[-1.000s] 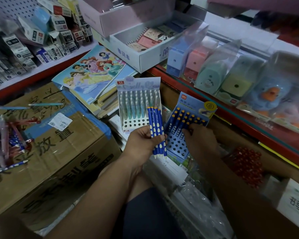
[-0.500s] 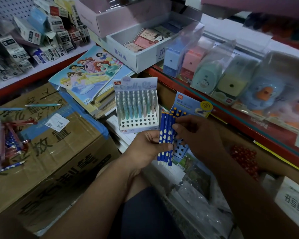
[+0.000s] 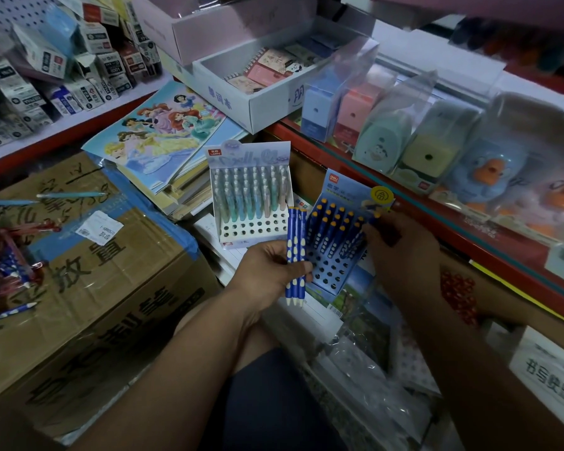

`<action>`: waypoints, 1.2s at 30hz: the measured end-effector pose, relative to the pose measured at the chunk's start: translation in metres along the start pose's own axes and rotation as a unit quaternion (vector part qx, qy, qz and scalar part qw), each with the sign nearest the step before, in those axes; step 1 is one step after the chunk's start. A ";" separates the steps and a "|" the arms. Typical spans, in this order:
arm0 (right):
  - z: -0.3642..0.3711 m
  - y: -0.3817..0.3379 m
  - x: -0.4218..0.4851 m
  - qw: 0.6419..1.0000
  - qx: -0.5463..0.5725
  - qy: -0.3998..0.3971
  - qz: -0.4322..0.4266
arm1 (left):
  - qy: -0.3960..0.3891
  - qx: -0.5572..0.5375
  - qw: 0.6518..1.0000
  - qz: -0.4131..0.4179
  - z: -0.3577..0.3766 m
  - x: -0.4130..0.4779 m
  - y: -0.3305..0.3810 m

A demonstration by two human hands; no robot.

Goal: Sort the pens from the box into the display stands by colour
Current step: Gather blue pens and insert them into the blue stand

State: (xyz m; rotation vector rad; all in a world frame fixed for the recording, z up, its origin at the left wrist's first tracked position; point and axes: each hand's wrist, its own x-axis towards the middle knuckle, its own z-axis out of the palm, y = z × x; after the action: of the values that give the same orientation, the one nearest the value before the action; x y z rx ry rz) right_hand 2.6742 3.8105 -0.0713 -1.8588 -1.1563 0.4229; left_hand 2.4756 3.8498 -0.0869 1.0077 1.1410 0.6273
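My left hand (image 3: 269, 271) grips a small bunch of dark blue pens (image 3: 295, 255) with pale dots, held upright. Just right of them leans the blue display stand (image 3: 334, 252), its upper rows filled with matching blue pens and its lower holes bare. My right hand (image 3: 401, 252) is at the stand's right edge, fingers pinching one blue pen (image 3: 370, 222) over the top rows. Behind stands a white display stand (image 3: 251, 203) with pastel green and pink pens. Loose red and blue pens (image 3: 5, 265) lie in a pile at the far left.
A large cardboard carton (image 3: 105, 288) fills the left. Picture books (image 3: 163, 135) are stacked behind the stands. A red shelf edge (image 3: 437, 222) runs along the right, with boxed sharpeners above it. Plastic bags (image 3: 365, 369) lie below my hands.
My right hand took one blue pen from the bunch and carried it right to the blue stand. My left hand shifted left with the remaining pens.
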 end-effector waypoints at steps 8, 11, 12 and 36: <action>0.014 0.020 -0.005 0.997 -0.070 -0.040 0.012 | 0.001 -0.026 1.000 -0.005 -0.002 0.000 0.001; 0.017 0.021 -0.005 0.996 -0.077 -0.051 0.017 | -0.003 -0.022 1.000 -0.006 -0.001 0.000 0.001; 0.018 0.021 -0.005 0.995 -0.079 -0.052 0.019 | -0.003 -0.021 1.000 -0.007 -0.001 0.000 0.001; 0.021 -0.017 -0.015 0.988 0.062 -0.134 0.041 | -0.102 -0.005 0.995 0.015 -0.002 0.002 -0.002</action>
State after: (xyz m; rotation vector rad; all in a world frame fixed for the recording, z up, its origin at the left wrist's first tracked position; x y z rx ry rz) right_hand 2.6433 3.8115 -0.0711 -1.7821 -1.2015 0.7944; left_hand 2.4741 3.8515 -0.0897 1.0558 0.9447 0.5401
